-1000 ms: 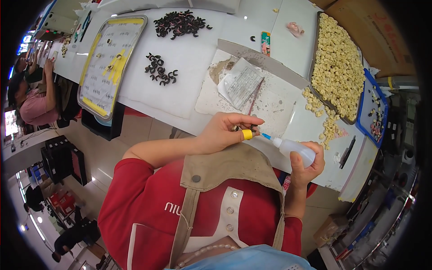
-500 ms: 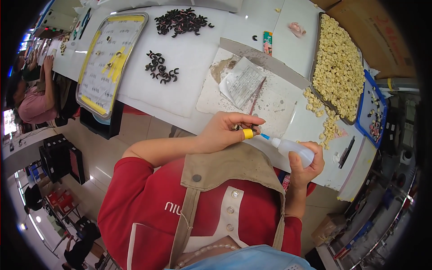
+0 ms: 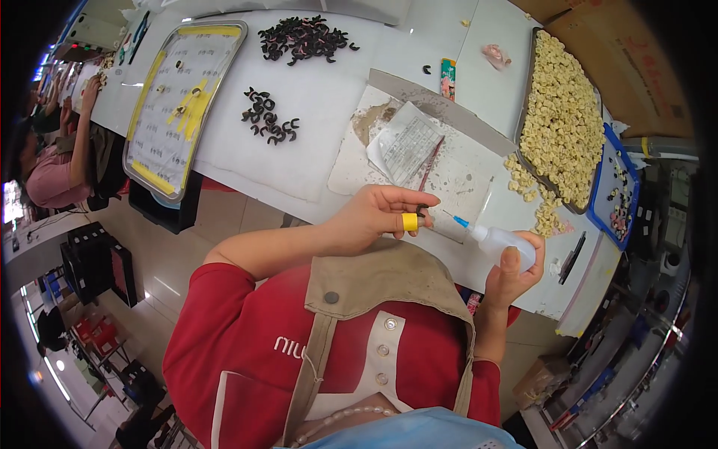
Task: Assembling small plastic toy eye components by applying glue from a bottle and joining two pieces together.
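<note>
Between the thumb and fingers of my left hand (image 3: 383,213) is a small dark curved piece (image 3: 421,210), partly hidden by the fingertips. A yellow band (image 3: 410,221) wraps that thumb. My right hand (image 3: 516,275) grips a translucent squeeze bottle (image 3: 502,245), which lies tilted with its blue needle tip (image 3: 461,221) pointing at the left hand, a short gap apart from the piece. On the white table, similar black curved pieces lie in a small group (image 3: 268,118) and a larger pile (image 3: 303,39).
Past my hands a paper sheet (image 3: 405,142) and a thin dark red stick (image 3: 432,161) lie on a stained white board (image 3: 348,153). At right stand a tray heaped with cream-coloured pieces (image 3: 565,112) and a blue tray (image 3: 633,176). A taped metal tray (image 3: 134,142) sits at left.
My right hand has drawn the bottle to the right, so its needle tip has come away from the left hand's fingertips. The left hand has barely moved and still pinches the dark piece.
</note>
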`<state>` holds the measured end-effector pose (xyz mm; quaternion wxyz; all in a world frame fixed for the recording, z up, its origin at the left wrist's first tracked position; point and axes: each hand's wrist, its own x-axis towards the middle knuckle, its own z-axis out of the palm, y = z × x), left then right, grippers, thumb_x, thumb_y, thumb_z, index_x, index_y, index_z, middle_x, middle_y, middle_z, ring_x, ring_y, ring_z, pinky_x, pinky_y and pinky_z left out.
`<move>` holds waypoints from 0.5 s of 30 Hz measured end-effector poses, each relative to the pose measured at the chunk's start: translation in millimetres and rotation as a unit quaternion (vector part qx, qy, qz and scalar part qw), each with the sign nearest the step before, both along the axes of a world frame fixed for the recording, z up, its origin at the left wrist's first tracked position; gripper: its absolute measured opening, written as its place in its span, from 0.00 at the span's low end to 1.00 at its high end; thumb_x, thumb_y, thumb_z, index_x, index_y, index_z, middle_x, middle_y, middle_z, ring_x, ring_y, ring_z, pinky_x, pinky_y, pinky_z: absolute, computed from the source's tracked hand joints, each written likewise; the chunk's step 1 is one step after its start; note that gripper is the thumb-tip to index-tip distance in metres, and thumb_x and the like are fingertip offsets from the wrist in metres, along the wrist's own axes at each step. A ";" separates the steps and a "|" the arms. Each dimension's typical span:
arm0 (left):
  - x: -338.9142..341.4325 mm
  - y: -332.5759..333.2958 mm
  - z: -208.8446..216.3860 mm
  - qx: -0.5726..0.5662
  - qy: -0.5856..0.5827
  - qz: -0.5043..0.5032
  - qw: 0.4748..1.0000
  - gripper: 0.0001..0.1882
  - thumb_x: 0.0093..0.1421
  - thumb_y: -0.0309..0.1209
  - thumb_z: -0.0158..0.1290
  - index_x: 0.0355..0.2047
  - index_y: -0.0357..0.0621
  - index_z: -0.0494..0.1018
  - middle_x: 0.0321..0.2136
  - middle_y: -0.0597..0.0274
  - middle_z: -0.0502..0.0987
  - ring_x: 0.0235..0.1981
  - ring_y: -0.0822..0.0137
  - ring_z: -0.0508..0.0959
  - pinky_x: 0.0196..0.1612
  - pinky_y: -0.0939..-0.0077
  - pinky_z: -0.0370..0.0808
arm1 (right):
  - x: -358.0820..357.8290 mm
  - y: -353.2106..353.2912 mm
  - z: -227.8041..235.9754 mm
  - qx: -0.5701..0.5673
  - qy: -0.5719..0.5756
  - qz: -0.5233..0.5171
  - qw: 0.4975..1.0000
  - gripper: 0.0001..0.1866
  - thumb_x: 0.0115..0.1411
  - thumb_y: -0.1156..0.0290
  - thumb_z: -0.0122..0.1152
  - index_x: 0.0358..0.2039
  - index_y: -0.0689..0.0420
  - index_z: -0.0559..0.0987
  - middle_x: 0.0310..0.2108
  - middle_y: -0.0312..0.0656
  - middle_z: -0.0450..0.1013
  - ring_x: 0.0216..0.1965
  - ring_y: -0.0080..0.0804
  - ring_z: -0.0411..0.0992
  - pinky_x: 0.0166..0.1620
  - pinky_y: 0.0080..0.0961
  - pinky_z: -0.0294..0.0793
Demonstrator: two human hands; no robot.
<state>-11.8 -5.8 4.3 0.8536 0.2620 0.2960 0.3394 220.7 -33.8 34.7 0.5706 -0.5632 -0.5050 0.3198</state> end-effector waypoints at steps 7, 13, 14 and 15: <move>-2.2 2.7 -6.5 -0.098 -0.074 -0.011 0.992 0.19 0.54 0.22 0.51 0.47 0.37 0.68 0.38 0.63 0.74 0.39 0.75 0.73 0.45 0.83 0.67 | -10.9 2.5 5.4 -0.037 -0.061 0.039 0.997 0.17 0.47 0.62 0.65 0.29 0.60 0.70 0.26 0.33 0.65 0.27 0.19 0.62 0.33 0.15 0.62; -0.4 2.0 -5.2 -0.062 -0.039 -0.004 0.997 0.18 0.54 0.22 0.51 0.47 0.36 0.68 0.37 0.63 0.74 0.38 0.76 0.73 0.43 0.83 0.68 | -12.1 1.9 7.9 -0.049 -0.089 0.052 0.994 0.15 0.47 0.64 0.65 0.29 0.59 0.71 0.25 0.32 0.65 0.27 0.17 0.62 0.32 0.14 0.62; -0.4 1.9 -4.6 -0.062 -0.038 -0.004 0.997 0.18 0.54 0.22 0.51 0.47 0.36 0.68 0.37 0.63 0.74 0.38 0.76 0.73 0.43 0.83 0.68 | -12.1 1.8 8.2 -0.049 -0.088 0.052 0.994 0.15 0.47 0.64 0.65 0.29 0.59 0.71 0.25 0.32 0.65 0.27 0.17 0.62 0.32 0.14 0.62; -0.5 1.8 -3.9 -0.057 -0.031 -0.006 0.998 0.18 0.54 0.22 0.51 0.47 0.37 0.68 0.37 0.63 0.75 0.38 0.76 0.73 0.42 0.84 0.68 | -12.0 1.2 8.0 -0.060 -0.097 0.054 0.992 0.15 0.47 0.64 0.65 0.28 0.59 0.71 0.25 0.32 0.65 0.27 0.17 0.62 0.32 0.14 0.62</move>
